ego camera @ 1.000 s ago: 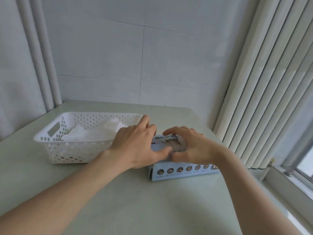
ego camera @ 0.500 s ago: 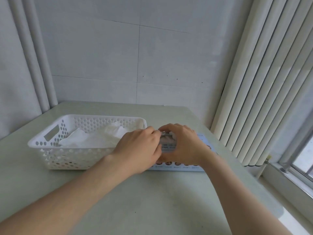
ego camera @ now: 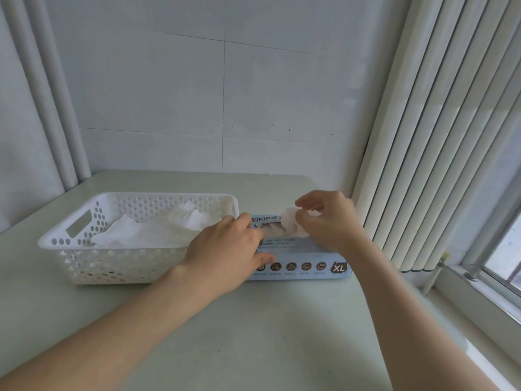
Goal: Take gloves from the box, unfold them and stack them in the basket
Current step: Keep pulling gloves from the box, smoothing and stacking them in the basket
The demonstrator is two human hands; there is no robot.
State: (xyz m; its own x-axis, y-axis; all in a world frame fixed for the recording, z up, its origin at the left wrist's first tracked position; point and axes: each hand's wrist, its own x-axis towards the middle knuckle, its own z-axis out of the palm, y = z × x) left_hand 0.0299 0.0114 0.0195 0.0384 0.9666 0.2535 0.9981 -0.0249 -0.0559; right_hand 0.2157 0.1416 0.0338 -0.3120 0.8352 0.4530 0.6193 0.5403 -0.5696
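Note:
A light blue glove box marked XL lies on the table, right of a white perforated basket. Several white gloves lie stacked in the basket. My left hand rests on the box's left end, fingers on top and thumb on the front face, holding it down. My right hand pinches a crumpled white glove and holds it just above the box's opening, part of it still trailing into the slot.
The pale green table ends at the right near a window sill. Vertical blinds hang close behind the box. A tiled wall stands behind the basket.
My right hand has risen from the box opening with a white glove pinched in it. My left hand has stayed on the box.

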